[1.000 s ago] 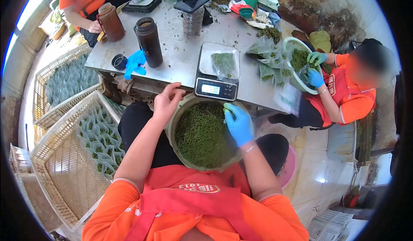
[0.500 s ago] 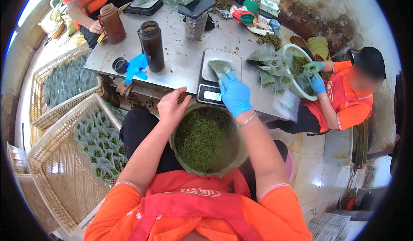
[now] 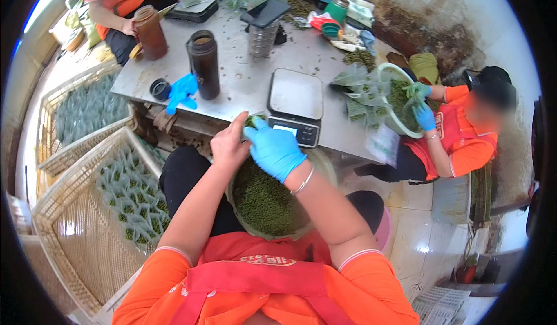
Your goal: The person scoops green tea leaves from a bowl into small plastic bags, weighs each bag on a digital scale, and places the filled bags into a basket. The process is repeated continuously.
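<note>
A small clear plastic bag of green grains is pinched between my two hands, in front of the table's near edge. My bare left hand grips its left side. My right hand, in a blue glove, closes on it from the right; its fingertips are partly hidden. Just beyond my right hand lies a digital scale with a bare weighing plate, its display partly covered by that hand. Below my hands, between my knees, sits a round tub holding loose green grains.
Two bottles, a blue glove and a phone on a clear jar stand or lie on the metal table. Crates with filled bags are at left. Co-workers sit at far left and at right, one beside a pale basin.
My right hand has lifted the bag off the scale and brought it left and nearer to my left hand. Both hands now meet at the bag.
</note>
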### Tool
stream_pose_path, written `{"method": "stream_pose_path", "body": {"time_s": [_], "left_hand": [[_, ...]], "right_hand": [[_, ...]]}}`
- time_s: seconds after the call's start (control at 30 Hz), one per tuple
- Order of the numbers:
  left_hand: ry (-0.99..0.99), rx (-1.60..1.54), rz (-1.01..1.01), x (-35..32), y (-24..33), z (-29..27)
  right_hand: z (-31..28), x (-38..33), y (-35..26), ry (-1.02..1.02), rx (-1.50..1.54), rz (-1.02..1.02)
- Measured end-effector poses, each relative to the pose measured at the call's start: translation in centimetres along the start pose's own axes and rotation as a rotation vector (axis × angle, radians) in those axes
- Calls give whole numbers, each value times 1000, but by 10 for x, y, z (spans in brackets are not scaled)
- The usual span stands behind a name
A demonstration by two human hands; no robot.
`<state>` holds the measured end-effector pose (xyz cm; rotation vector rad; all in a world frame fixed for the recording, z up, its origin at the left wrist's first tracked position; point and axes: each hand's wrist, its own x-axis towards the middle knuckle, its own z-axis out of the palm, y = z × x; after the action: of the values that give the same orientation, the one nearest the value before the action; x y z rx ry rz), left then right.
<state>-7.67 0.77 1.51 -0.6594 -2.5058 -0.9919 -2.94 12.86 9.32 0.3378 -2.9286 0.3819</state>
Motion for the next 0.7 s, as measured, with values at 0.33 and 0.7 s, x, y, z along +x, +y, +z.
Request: {"method": "stream_pose_path", "body": {"time_s": [0.33, 0.7], "left_hand": [[-32, -93, -162, 2, 3, 2], [-176, -190, -303, 11, -3, -5]], "right_hand": [[-62, -14, 45, -28, 1308, 223], [-18, 33, 276, 503, 887, 676]]}}
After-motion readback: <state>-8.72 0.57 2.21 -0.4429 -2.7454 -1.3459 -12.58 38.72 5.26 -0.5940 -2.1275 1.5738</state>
